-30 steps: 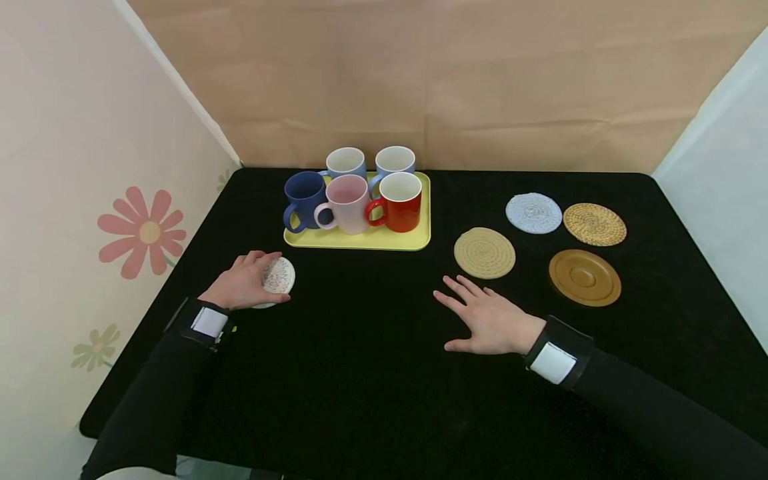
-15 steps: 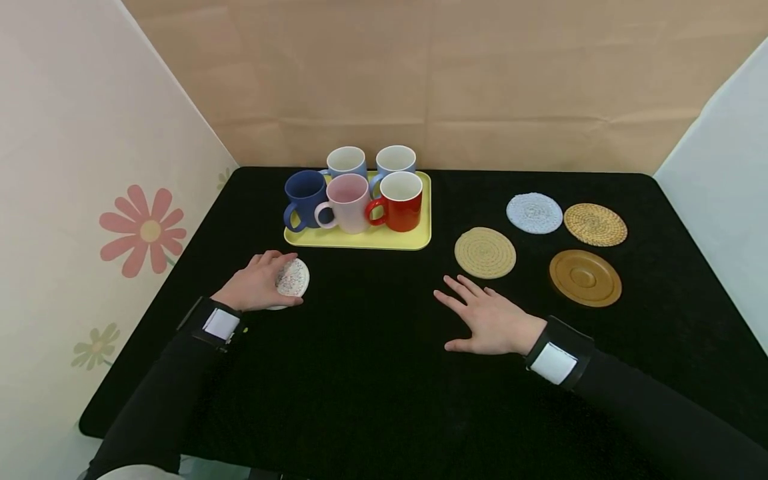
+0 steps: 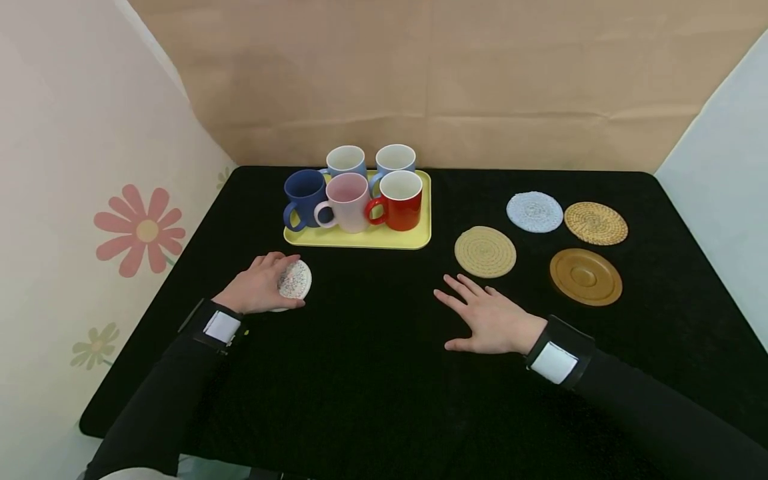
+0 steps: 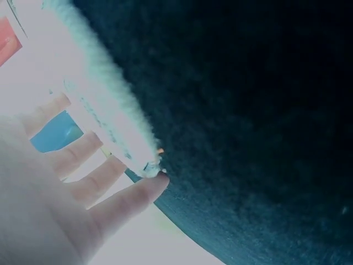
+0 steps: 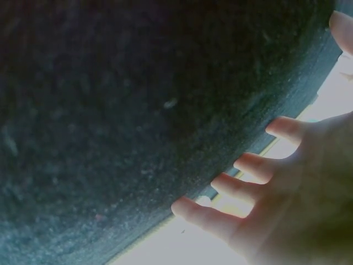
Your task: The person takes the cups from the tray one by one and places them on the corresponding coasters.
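A round white speckled coaster point(image 3: 295, 280) lies at the left of the black table, partly hidden by my left hand point(image 3: 258, 285). Thumb and fingers of that hand grip it by its edges. The left wrist view shows the coaster's point(image 4: 105, 99) pale, fuzzy edge close up against the fingertips. My right hand point(image 3: 487, 320) is spread over the table, fingers apart and holding nothing. Just beyond its fingertips is a round tan woven coaster point(image 3: 485, 252). In the right wrist view the fingers of the right hand point(image 5: 265, 176) stretch out above the dark cloth.
Behind, a yellow tray point(image 3: 360, 240) carries several mugs, among them a navy mug point(image 3: 305, 193), a pink mug point(image 3: 348, 203) and a red mug point(image 3: 403, 210). To the right lie a white coaster point(image 3: 535, 212), a braided straw coaster point(image 3: 596, 223) and a brown wooden coaster point(image 3: 585, 277).
My left hand has slid a little to the right with the white speckled coaster, mostly in the first half second. The right hand has stayed in place.
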`<state>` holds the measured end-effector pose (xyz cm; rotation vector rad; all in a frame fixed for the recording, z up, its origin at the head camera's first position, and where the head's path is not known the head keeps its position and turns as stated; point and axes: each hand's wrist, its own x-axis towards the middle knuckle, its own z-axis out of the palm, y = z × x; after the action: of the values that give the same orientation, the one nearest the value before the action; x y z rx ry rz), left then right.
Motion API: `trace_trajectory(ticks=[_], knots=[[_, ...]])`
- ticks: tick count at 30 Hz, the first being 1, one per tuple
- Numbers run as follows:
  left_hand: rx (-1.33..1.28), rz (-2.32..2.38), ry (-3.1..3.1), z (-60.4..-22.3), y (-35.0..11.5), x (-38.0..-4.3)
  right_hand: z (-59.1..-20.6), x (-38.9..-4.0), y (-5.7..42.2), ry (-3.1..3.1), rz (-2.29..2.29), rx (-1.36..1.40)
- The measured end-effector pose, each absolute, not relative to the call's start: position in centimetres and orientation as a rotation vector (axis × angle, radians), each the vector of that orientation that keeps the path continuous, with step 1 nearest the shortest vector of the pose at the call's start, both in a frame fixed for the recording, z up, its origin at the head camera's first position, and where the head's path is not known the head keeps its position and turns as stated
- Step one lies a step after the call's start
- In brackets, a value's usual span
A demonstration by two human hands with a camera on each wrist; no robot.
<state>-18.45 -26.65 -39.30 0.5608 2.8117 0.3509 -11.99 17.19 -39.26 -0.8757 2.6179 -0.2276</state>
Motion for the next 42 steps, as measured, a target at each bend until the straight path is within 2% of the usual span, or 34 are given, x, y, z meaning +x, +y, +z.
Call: trace_trajectory(ticks=[13, 22, 26, 31, 42], knots=[[0.569, 0.237, 2.801, -38.6, -25.5, -18.8, -39.2, -12.0, 17.1, 2.607, -0.247, -0.888], [0.965, 0.276, 2.776, -38.7, -20.1, -17.8, -37.9, -13.7, 17.9, 2.673, -0.369, -0.904], [1.043, 0.282, 2.683, -39.2, -18.3, -17.7, -37.7, -15.6, 19.3, 2.803, -0.435, -0.834], [1.006, 0.269, 2.61, -39.7, -17.4, -17.9, -38.2, -17.9, 20.9, 2.942, -0.414, -0.721], [0.973, 0.318, 2.552, -39.7, -17.2, -17.8, -39.4, -20.6, 21.0, 2.813, -0.314, -0.413]])
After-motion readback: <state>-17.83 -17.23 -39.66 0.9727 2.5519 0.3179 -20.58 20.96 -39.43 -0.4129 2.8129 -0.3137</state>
